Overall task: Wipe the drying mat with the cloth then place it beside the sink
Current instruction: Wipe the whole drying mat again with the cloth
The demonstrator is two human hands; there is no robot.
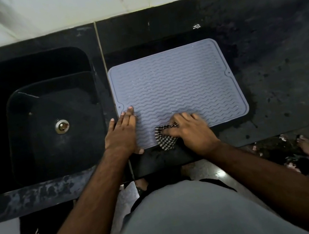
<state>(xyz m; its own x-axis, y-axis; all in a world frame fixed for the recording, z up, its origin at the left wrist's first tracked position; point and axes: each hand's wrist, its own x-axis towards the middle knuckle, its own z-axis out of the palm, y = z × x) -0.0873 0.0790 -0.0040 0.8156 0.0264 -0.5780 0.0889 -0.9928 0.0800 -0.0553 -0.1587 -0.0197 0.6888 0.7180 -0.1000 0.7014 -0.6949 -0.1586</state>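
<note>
Wiping in progress. Mat [176,84] flat on worktop [269,34], just right of sink [51,122], near front edge. Left hand [124,131] flat, fingers straight, pressing mat's left edge. Right hand [188,129] bunched around checked cloth [164,138] at mat's front edge. Droplets visible mid-mat: judged part wiped. Remaining: finish wiping, set cloth beside sink.

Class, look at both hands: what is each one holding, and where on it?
The right hand grips the bunched checked cloth from above at its right part. The left hand holds nothing; it presses flat on the mat's left edge.
</note>
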